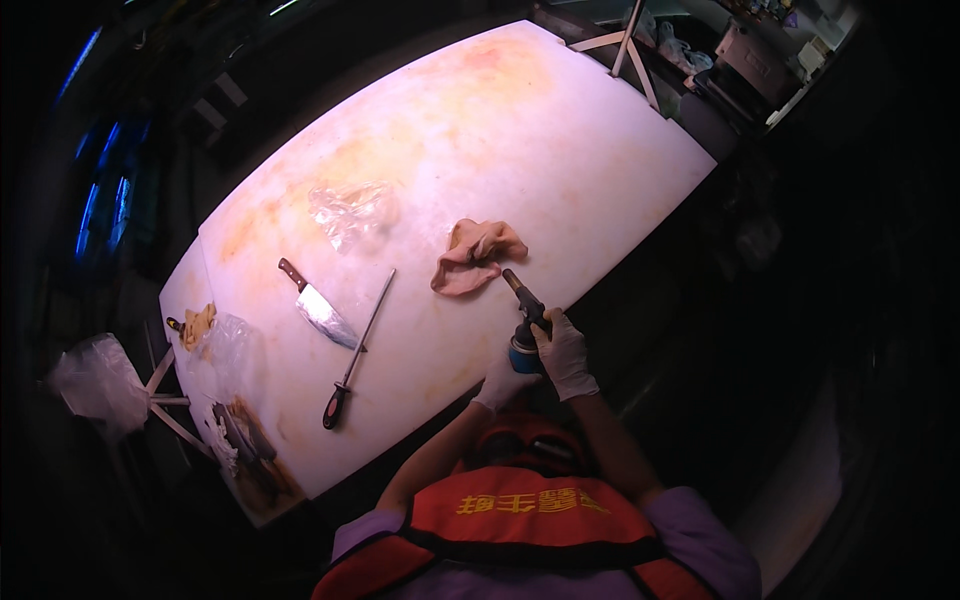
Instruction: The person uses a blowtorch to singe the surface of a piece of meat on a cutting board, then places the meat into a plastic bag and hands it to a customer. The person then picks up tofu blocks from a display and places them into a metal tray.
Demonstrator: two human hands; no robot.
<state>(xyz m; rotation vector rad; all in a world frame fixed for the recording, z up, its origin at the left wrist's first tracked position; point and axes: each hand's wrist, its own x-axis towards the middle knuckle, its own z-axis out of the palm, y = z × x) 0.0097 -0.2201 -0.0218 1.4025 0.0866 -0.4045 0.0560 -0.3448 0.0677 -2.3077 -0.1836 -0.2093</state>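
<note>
Both my hands wear thin white gloves and hold a blowtorch (530, 309) on a blue gas canister (523, 354). My left hand (504, 384) is around the lower part of the canister. My right hand (564, 355) grips the torch head, its fingers by the valve area. The nozzle points away from me, close to the lower right edge of a folded piece of pinkish, skin-like raw meat (469, 259). I cannot see a flame. The meat lies on a large white cutting board (600, 187) with yellowish stains.
Left of the meat lie a cleaver-like kitchen knife (327, 315) and a honing steel (367, 330), the blade tip near the steel. Beyond is a crumpled clear plastic bag (349, 214). More knives (251, 446) and a yellowish cloth (199, 328) are at the left end.
</note>
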